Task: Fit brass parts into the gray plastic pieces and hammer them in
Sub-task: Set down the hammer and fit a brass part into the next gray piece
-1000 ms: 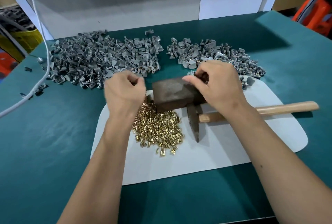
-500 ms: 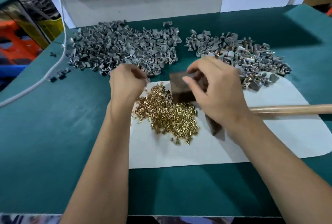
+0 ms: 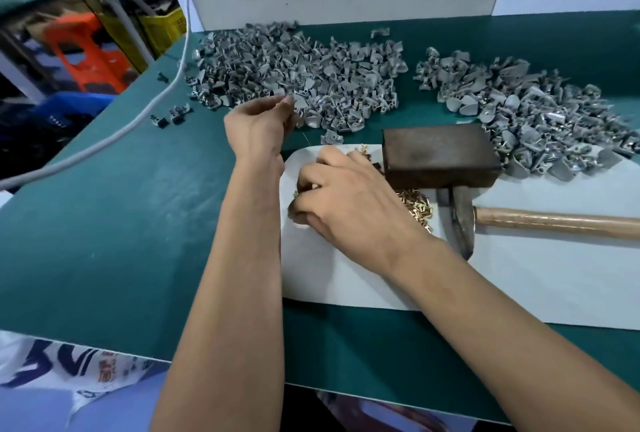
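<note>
Left hand [image 3: 258, 126] fingers pinch a gray plastic piece [image 3: 300, 105] | right hand [image 3: 341, 203] fingers curl into the brass parts [image 3: 415, 206] on the white mat [image 3: 540, 275].

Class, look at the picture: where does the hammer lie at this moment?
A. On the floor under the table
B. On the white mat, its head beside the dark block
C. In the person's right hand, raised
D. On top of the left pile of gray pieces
B: the hammer lies flat on the white mat, head next to the dark block, while the right hand is down in the brass parts.
</note>
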The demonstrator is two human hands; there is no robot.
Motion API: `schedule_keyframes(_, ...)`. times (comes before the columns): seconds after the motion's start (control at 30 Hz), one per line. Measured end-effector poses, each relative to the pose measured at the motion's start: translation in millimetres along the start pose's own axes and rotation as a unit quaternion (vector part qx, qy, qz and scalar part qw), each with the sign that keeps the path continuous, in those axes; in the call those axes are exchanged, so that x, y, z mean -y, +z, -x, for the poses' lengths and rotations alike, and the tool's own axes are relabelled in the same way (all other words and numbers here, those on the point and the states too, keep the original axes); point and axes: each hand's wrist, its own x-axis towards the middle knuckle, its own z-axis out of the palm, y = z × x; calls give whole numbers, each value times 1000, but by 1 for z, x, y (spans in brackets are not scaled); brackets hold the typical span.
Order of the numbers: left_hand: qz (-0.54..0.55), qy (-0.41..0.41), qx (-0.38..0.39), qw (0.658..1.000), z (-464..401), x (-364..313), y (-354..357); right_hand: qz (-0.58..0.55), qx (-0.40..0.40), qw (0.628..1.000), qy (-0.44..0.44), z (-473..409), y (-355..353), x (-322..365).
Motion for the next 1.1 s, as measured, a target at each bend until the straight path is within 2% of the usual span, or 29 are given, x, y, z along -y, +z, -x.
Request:
schedule_keyframes(0.27, -2, 12, 12, 1000, -1, 4, 5, -14, 14, 1000, 13, -2, 9, -1)
schedule_keyframes(0.37, 9, 22, 60, 998, 5, 6, 11, -64, -39, 997, 8, 2, 0, -9)
schedule_keyframes(0.5, 23, 27, 179, 983, 24, 8, 28, -156, -202, 960, 112, 20, -25, -37)
schedule_keyframes(0.67, 38, 37, 307, 950, 50, 16, 54, -242, -303, 890, 240, 49, -48, -83)
schedule_keyframes(0.87, 37, 49, 444, 894, 67, 29, 63, -290, -356, 838, 293, 66, -42, -98)
schedule_keyframes(0.97, 36, 61, 461, 884, 69, 31, 63, -302, -362, 836, 282, 64, -35, -94)
schedule_keyframes(1.1, 24, 81, 452, 888, 69, 33, 63, -312, -364, 833, 275, 63, -34, -93)
